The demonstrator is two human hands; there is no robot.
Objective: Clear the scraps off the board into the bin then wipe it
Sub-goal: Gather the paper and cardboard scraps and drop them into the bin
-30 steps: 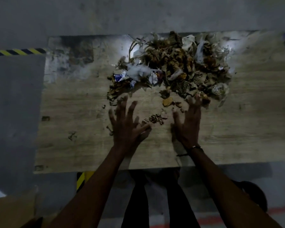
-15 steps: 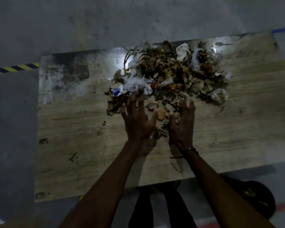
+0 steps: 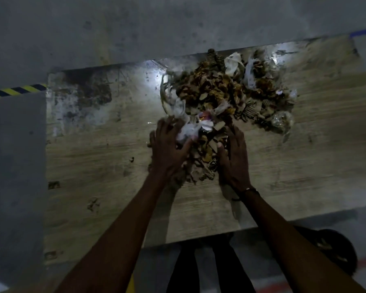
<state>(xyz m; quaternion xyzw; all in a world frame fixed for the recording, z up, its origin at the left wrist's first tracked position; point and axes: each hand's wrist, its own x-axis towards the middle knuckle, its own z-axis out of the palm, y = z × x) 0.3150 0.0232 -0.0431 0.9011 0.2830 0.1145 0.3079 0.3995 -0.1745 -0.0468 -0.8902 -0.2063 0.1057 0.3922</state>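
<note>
Both hands are cupping scraps between them on the board. Left hand w/ fingers curling round white paper; right hand w/ fingers together, pressing the pile's side.

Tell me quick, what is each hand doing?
Left hand: fingers curled round white paper from the scraps.
Right hand: open, pressing the scraps.

The scene is dim and grainy, lit by one harsh white glare patch on the board. Corners fall into murk, and straight edges bow from wide-angle distortion.
</note>
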